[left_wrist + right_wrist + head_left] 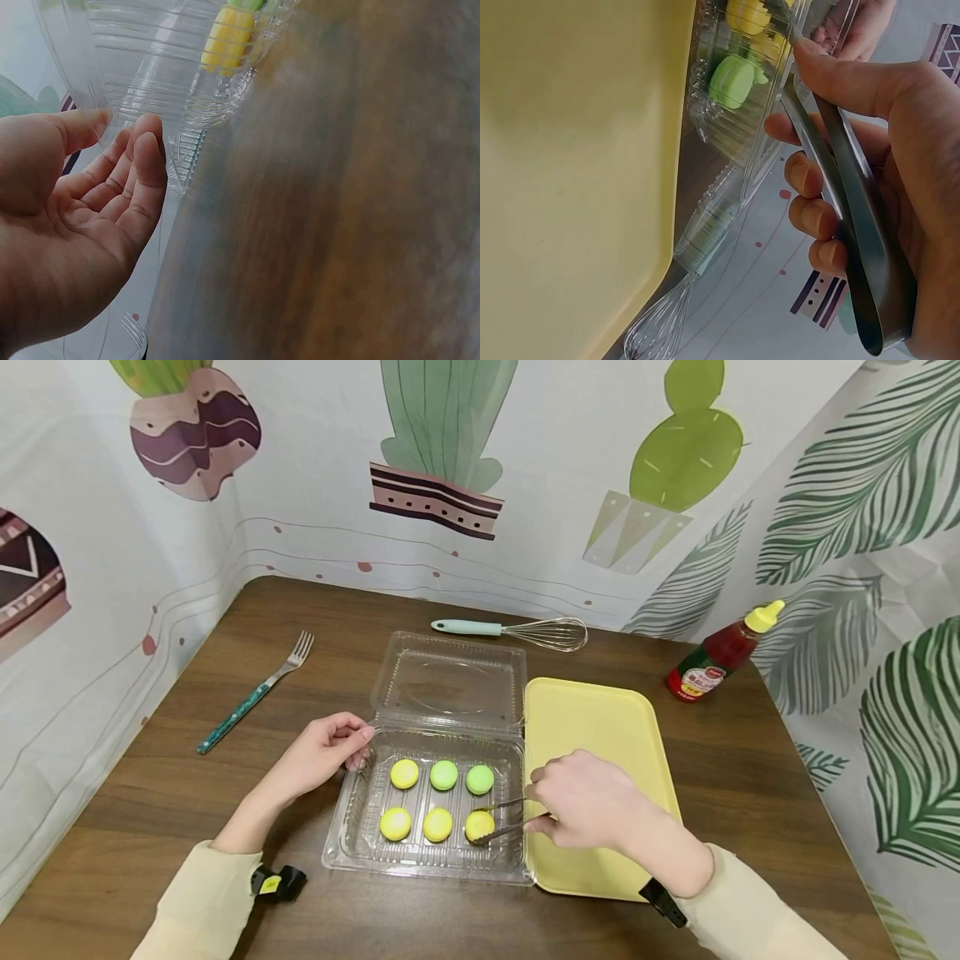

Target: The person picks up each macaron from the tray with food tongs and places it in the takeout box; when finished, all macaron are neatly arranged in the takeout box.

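A clear plastic clamshell box (427, 867) lies with its lid folded back. Inside are two rows of macarons: two green macarons (443, 775) at the back, beside a yellow macaron (404, 773), and three yellow ones in front. My left hand (330, 747) pinches the box's rim at its back left corner between thumb and fingers. In my right hand (588, 797) are metal tongs (870, 232), gripped around their arms. The tong tips are spread to either side of the front right yellow macaron (480, 827), down inside the box.
A yellow tray (592, 718) stands right of the box, partly under my right arm. Behind the lid lies a whisk (468, 627). A fork (243, 706) with a green handle is at the left, and a red sauce bottle (712, 656) stands at the back right.
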`<state>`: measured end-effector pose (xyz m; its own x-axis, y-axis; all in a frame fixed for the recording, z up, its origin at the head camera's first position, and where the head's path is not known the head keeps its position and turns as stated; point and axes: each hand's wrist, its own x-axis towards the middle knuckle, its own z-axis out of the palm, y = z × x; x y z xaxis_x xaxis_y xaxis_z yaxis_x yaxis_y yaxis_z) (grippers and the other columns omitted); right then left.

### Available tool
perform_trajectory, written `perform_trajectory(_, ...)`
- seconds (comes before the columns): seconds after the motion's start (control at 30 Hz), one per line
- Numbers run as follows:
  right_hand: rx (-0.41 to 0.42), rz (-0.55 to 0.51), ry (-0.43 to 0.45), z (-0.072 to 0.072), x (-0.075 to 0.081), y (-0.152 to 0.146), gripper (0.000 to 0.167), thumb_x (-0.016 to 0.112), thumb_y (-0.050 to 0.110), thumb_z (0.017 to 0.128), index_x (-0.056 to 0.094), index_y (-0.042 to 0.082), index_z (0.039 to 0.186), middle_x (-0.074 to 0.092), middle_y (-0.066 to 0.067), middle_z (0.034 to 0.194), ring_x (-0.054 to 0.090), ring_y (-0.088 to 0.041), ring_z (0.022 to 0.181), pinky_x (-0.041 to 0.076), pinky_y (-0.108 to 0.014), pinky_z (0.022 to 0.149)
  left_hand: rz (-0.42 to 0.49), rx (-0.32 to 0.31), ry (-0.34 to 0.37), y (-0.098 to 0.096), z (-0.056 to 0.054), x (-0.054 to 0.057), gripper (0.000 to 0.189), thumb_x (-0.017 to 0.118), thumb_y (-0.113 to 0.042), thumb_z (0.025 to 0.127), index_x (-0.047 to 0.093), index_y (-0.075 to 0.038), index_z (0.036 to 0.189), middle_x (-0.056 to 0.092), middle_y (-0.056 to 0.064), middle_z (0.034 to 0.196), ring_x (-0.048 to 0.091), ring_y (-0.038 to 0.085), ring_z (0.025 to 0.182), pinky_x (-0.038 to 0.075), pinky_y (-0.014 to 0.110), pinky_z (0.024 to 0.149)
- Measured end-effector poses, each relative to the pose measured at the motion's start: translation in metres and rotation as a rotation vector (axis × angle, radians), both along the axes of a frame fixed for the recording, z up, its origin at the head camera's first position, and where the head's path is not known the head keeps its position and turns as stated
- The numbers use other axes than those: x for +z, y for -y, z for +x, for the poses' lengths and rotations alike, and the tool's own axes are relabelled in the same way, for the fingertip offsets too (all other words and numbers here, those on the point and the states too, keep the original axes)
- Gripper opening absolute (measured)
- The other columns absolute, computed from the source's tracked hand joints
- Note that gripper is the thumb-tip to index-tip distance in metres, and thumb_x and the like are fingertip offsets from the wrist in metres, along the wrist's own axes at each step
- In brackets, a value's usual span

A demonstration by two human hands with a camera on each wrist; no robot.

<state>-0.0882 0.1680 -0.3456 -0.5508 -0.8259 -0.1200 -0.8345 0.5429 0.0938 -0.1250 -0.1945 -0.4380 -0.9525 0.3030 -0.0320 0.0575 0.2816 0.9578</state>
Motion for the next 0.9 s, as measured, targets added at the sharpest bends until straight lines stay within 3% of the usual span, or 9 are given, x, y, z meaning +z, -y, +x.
perform_trajectory(0.43, -0.046, 0.008, 0.028, 0.0016, -0.0002, 0.0042, 0.038, 0.078, 0.048, 0.081, 0.058, 0.023, 0.061, 0.040, 0.015, 0.057, 0.042, -0.006, 0.050, 0.046, -0.030, 0.050, 0.004, 0.003, 0.004, -0.0009, 0.0007, 0.0020, 0.022, 0.060, -0.013, 0.101, 0.060, 0.009, 0.100, 0.061, 0.010, 0.073, 0.056, 0.014, 0.060, 0.049, 0.028, 0.054)
perform_trajectory(0.9, -0.054, 0.022, 0.023, 0.0034, 0.0013, 0.0047, 0.033, 0.078, 0.051, 0.080, 0.069, 0.021, 0.071, 0.045, 0.014, 0.060, 0.050, -0.009, 0.054, 0.047, -0.032, 0.053, 0.002, -0.001, -0.001, -0.0003, 0.0012, 0.0023, 0.021, 0.060, -0.011, 0.101, 0.060, 0.010, 0.100, 0.062, 0.010, 0.074, 0.057, 0.013, 0.060, 0.049, 0.028, 0.055)
